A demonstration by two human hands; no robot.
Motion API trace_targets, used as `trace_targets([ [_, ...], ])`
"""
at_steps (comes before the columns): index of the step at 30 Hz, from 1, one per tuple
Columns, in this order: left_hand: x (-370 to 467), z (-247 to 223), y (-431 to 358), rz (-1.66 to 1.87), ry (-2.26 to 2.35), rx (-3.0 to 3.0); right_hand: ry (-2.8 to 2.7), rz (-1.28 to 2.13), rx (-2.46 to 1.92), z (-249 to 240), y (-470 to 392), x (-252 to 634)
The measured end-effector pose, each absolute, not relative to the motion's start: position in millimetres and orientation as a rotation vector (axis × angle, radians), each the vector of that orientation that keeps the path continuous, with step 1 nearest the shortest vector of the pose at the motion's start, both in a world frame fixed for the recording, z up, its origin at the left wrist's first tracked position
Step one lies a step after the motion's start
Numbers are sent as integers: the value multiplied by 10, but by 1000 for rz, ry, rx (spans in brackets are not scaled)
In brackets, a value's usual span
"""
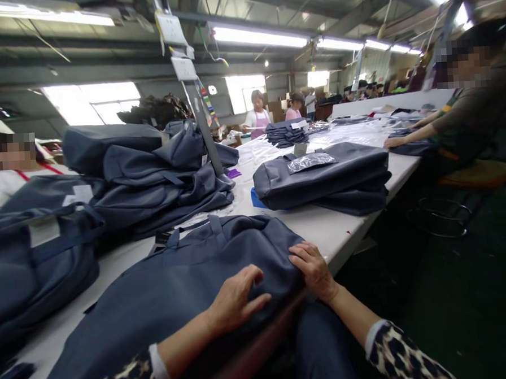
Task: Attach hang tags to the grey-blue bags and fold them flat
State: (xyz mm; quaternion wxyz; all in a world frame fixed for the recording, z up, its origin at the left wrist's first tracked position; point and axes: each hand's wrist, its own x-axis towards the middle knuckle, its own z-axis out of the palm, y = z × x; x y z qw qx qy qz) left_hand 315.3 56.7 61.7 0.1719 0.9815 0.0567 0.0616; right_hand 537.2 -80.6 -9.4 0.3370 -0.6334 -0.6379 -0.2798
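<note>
A large dark blue bag (177,278) lies flat in front of me along the table's near edge, its strap loops at the far side. Over its right part hovers or rests my left hand (240,299), thumb and fingers apart with nothing between them; whether it touches the fabric I cannot tell. My right hand (312,268) grips the bag's right end, fingers bent over the fabric at the corner. The thumb and the underside of this grip are hidden.
Two stacked dark blue bags (320,177) sit ahead, a clear plastic packet (312,161) on top. More bags (150,166) are heaped left around a metal post (205,124). A co-worker (472,93) leans over the white table (344,235) at right; another person sits at far left.
</note>
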Motion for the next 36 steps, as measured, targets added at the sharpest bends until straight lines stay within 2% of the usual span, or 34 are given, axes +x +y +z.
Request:
trace_targets([
  [2, 3202, 448, 575, 378, 149, 2818, -1631, -719, -1642, -215, -928, 5361],
  [8, 3196, 148, 565, 62, -69, 2970, -1759, -485, -1566, -237, -1223, 5433],
  [12, 3172, 190, 554, 51, -73, 2934, -1893, -144, -1679, 140, -1442, 5546],
  [15, 3172, 216, 551, 58, -70, 2908, -1730, 9, -1785, 607, -1351, 5644],
  [19, 3182, 211, 548, 63, -60, 2891, -1735, -135, -1830, 932, -640, 5710],
  [24, 3167, 217, 546, 84, -62, 2877, -1962, -513, -2064, 694, 184, 5675],
  [30, 3081, 283, 565, 129, -64, 2855, -1694, -658, -2208, 386, 179, 5977],
  [36, 3076, 304, 597, 16, -150, 2798, -1583, -594, -2334, 99, 150, 6211],
])
